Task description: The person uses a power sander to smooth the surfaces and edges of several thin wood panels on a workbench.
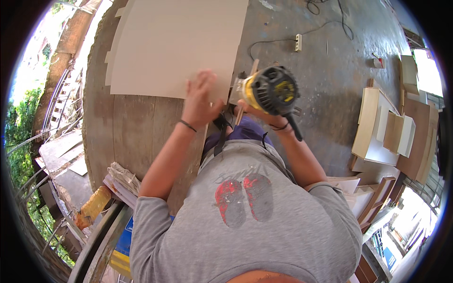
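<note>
A pale flat board lies on the wooden bench, its near edge just beyond my hands. My left hand is over the board's near right corner, fingers spread and a little blurred, holding nothing. Whether it touches the board I cannot tell. My right hand is closed round a yellow and black handheld router beside the board's right edge. The tool's body hides most of my right fingers. A thin wooden strip shows beside the router, partly behind it.
Brown bench planks show in front of the board. On the floor to the right lie a white power strip and its dark cord. Wooden box-like pieces stand at the far right. A rolled yellow bundle lies at the left.
</note>
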The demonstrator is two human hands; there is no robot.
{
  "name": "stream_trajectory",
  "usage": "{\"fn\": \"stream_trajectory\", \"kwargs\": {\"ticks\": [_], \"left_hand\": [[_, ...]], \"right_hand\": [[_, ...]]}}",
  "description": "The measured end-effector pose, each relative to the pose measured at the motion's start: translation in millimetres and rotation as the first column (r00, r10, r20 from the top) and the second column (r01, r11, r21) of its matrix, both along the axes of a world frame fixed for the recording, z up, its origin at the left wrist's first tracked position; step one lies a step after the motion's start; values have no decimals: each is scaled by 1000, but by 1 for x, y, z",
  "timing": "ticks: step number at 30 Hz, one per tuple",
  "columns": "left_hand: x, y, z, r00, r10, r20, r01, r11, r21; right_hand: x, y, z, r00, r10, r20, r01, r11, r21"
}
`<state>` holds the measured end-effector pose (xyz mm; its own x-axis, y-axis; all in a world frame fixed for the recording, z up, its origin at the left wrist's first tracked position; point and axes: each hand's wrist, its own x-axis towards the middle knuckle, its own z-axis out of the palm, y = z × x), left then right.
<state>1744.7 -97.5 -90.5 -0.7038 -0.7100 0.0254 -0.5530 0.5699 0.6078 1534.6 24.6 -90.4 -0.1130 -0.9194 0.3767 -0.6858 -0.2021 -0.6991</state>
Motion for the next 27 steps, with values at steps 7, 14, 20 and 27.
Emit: {"fn": "stream_trajectory", "kwargs": {"ticks": [7, 14, 20, 27], "left_hand": [[-1, -108, -29, 860, 506, 74, -486, 853, -189], [-17, -99, -13, 806, 536, 251, -469, 837, -282], [-17, -97, -12, 806, 529, 267, -436, 835, -335], [-15, -97, -14, 804, 523, 281, -420, 835, -355]], "right_hand": [[16, -32, -26, 994, 105, -29, -104, 994, 18], [-4, -32, -65, 982, 79, 174, -108, 980, 164], [-19, -81, -17, 993, 26, 116, -47, 982, 181], [-40, -137, 33, 999, -8, 53, 4, 998, 68]]}}
